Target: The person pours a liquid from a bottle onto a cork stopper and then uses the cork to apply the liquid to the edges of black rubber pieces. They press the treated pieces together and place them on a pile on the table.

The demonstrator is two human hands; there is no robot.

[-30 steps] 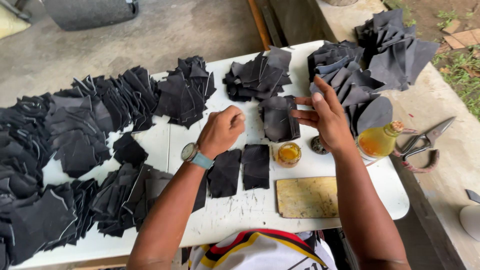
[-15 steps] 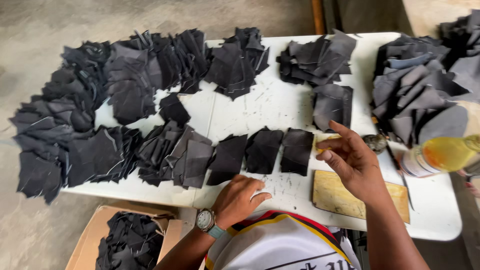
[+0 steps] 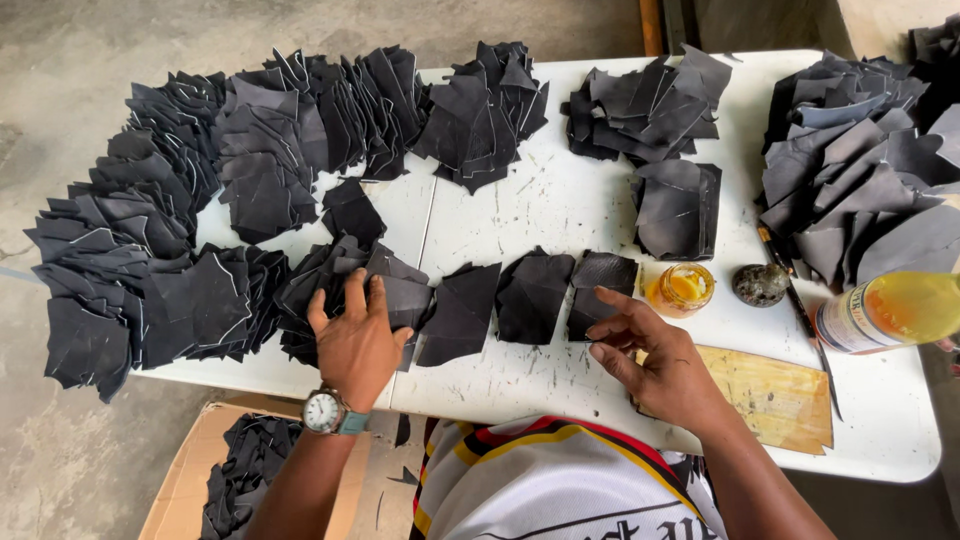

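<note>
Many black leather pieces lie in stacks and fans on a white table (image 3: 560,215). My left hand (image 3: 355,335), with a wristwatch, rests palm down with spread fingers on a fanned stack of black pieces (image 3: 345,280) near the front edge. My right hand (image 3: 655,355) hovers with loosely curled fingers over the table, its fingertips touching a single black piece (image 3: 600,290). Two more single pieces (image 3: 535,290) lie between my hands. Neither hand grips anything.
A small open jar of yellow glue (image 3: 682,288), a dark round stone (image 3: 760,284) and a bottle of yellow liquid (image 3: 885,312) stand at the right. A worn wooden board (image 3: 775,395) lies near the front. A cardboard box (image 3: 215,480) of black pieces sits on the floor.
My left hand moved left from the table's near edge onto the fanned stack. My right hand shifted slightly towards the single piece. The view has panned left since a second ago.
</note>
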